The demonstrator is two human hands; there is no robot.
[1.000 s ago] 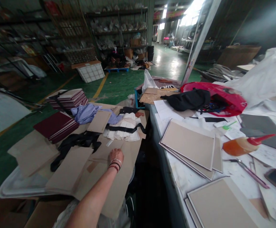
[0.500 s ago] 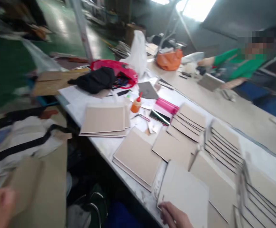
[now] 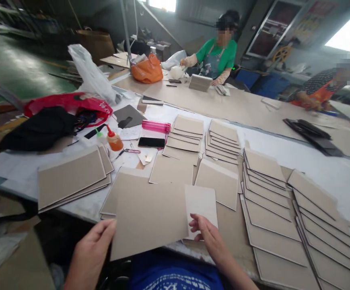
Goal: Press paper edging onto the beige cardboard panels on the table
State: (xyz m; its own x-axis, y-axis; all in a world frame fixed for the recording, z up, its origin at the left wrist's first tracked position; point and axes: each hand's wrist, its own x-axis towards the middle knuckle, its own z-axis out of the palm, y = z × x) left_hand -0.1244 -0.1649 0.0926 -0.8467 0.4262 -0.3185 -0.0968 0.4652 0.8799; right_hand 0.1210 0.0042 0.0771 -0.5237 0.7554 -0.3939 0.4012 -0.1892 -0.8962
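Note:
My left hand (image 3: 91, 251) pinches the left edge of a plain beige cardboard sheet (image 3: 151, 217), which tilts in front of me over the table's near edge. Beside the sheet's right edge is my right hand (image 3: 207, 237), its fingers apart and slightly curled, holding nothing. Just behind those fingers lies a paler board (image 3: 202, 203); whether they touch it I cannot tell. The held sheet partly covers a small stack of boards (image 3: 111, 197). Another stack of beige boards (image 3: 72, 175) lies to the left.
Overlapping rows of boards (image 3: 268, 205) spread across the right. Farther back are a glue bottle (image 3: 115, 141), a phone (image 3: 151, 142), a pink bottle (image 3: 156, 126), a black bag (image 3: 39, 129) and an orange bag (image 3: 147, 70). Two people, one in a green top (image 3: 227, 56), work across the table.
The view has swung right. My left hand has come from the far left to the table and now holds a cardboard sheet. My right hand no longer rests at the pale board's near edge.

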